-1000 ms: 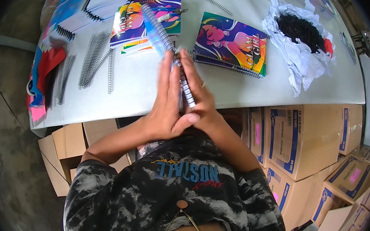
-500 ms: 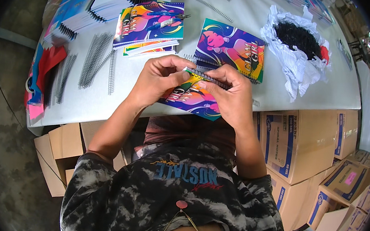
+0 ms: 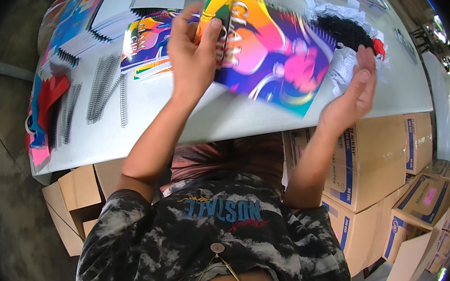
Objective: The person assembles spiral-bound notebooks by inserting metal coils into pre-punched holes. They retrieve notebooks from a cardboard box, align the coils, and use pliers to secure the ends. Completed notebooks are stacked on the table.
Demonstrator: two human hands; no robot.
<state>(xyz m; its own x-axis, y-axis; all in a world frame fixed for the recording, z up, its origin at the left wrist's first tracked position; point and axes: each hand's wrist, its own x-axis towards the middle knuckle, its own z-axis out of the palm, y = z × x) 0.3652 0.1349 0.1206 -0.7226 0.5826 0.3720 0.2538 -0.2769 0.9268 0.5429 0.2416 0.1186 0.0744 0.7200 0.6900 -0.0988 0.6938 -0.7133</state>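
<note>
White worktop (image 3: pixel 146 116) backed by cardboard boxes (image 3: pixel 375 155). Left hand (image 3: pixel 192 56) grips colourful spiral notebook (image 3: pixel 276 53), raised above worktop. Right hand (image 3: pixel 351 93) released, fingers spread beside notebook edge. Loose wire spirals (image 3: pixel 105 94) lie left.

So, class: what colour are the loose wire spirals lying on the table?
The spirals are dark grey to black, lying on the white table; the head view shows them best.

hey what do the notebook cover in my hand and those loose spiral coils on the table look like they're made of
The notebook, gripped by the left hand: the cover looks like glossy printed card, given its sheen and stiff, flat shape. The loose spiral coils: thin grey wire, probably metal, though coated plastic can't be ruled out.
</note>
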